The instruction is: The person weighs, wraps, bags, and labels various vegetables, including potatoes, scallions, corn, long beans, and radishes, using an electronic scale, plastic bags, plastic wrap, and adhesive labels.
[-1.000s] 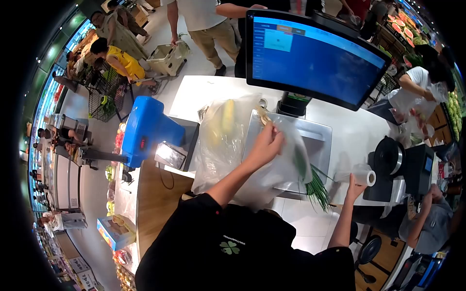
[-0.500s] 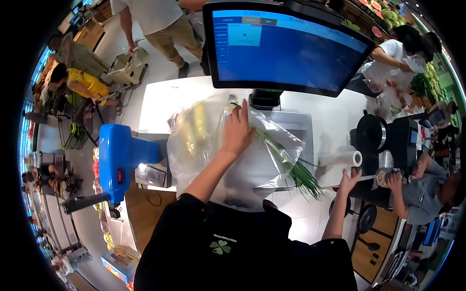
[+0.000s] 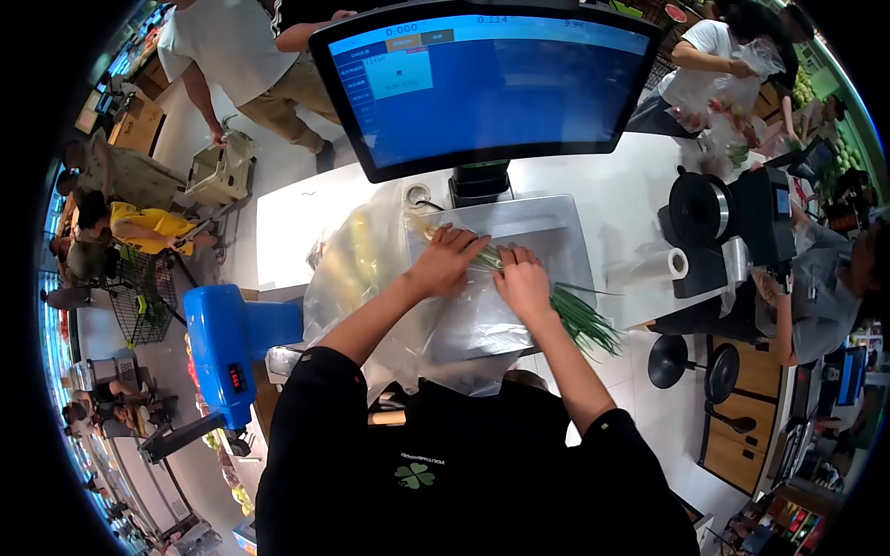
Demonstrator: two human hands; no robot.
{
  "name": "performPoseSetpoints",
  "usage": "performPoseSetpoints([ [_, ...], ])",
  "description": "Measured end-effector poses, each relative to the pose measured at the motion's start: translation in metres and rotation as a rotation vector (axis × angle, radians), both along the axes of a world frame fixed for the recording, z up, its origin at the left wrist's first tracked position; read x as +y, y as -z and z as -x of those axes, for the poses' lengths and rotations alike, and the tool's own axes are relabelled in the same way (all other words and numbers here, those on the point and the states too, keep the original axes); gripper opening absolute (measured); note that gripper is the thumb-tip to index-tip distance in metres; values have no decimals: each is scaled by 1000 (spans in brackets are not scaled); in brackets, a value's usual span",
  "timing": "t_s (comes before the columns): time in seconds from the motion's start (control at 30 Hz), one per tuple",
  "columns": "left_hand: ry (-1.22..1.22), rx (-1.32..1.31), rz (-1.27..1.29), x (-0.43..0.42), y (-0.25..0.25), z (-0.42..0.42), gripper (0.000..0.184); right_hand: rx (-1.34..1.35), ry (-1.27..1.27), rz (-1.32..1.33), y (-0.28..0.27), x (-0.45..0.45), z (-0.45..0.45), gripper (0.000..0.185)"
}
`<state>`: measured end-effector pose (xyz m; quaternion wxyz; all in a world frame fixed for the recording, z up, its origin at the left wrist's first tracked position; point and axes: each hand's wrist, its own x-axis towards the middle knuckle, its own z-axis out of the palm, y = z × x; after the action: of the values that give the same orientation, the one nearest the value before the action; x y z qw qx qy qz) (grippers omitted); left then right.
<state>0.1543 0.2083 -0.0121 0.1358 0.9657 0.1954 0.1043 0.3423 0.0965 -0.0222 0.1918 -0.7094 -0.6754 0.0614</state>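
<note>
A bunch of long green stalks (image 3: 582,320) lies slantwise over the metal scale plate (image 3: 542,222), its leafy tips past the plate's right edge. My left hand (image 3: 447,262) is on the pale end of the bunch, fingers closed round it. Beside it, my right hand (image 3: 524,281) has its fingers bent over the middle of the stalks. Clear plastic lies under and around both hands. To the left, a large clear bag (image 3: 352,259) with pale yellow produce inside rests against the plate.
A large monitor (image 3: 501,93) stands behind the plate. The blue device (image 3: 215,347) is at the left. On the right are a plastic roll (image 3: 675,264), a black round device (image 3: 700,206) and a co-worker (image 3: 820,287). Other people stand beyond the counter.
My right hand has moved left from beside the plastic roll onto the stalks. My left hand, spread half a second ago, has closed on their pale end. The view has shifted.
</note>
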Motion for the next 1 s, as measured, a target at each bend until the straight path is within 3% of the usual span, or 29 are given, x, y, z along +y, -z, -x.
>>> performPoseSetpoints([
  [0.1, -38, 20, -25, -1, -12, 0, 72, 193, -68, 103, -23, 3, -21, 41],
  [0.2, -33, 61, -82, 0, -19, -14, 61, 373, -245, 344, -45, 13, -44, 37],
  [0.23, -77, 217, -29, 2, -27, -22, 54, 372, -239, 346, -53, 13, -44, 37],
  [0.27, -119, 375, 22, 4, -35, -27, 47, 279, -217, 355, -69, 12, -42, 41],
  [0.33, -111, 309, 95, 5, -50, -31, 42, 31, -118, 415, -97, 10, -30, 51],
  [0.37, -109, 247, 167, 6, -53, -32, 37, 36, -109, 418, -93, 11, -27, 51],
  [0.43, -5, 398, 283, 14, -47, -36, 37, -104, -84, 468, -77, 19, -29, 46],
  [0.47, -47, 329, 147, 7, -54, -36, 36, -101, -76, 469, -73, 25, -36, 46],
  [0.53, -100, 97, -210, -1, -45, -41, 32, 150, -191, 693, -71, 40, -53, 39],
  [0.57, -93, 97, -210, -4, -45, -45, 32, 153, -185, 692, -75, 45, -59, 39],
  [0.63, -58, 70, -323, -10, -47, -49, 31, 338, -262, 930, -82, 48, -67, 39],
  [0.67, -132, 242, -145, -13, -53, -50, 30, 279, -299, 887, -82, 48, -65, 37],
  [0.7, -130, 240, -145, -12, -53, -49, 30, 279, -296, 887, -81, 41, -61, 37],
  [0.77, -84, 214, 171, -2, -54, -44, 28, -115, -166, 450, -98, 19, -38, 30],
  [0.8, -49, 317, 394, 6, -55, -45, 30, -241, -89, 395, -101, 15, -26, 31],
  [0.93, -118, 231, 148, -15, -79, -40, 33, -207, -79, 493, -86, 25, -36, 40],
  [1.0, -109, 225, 107, -20, -81, -42, 34, 184, -268, 789, -76, 34, -55, 47],
])
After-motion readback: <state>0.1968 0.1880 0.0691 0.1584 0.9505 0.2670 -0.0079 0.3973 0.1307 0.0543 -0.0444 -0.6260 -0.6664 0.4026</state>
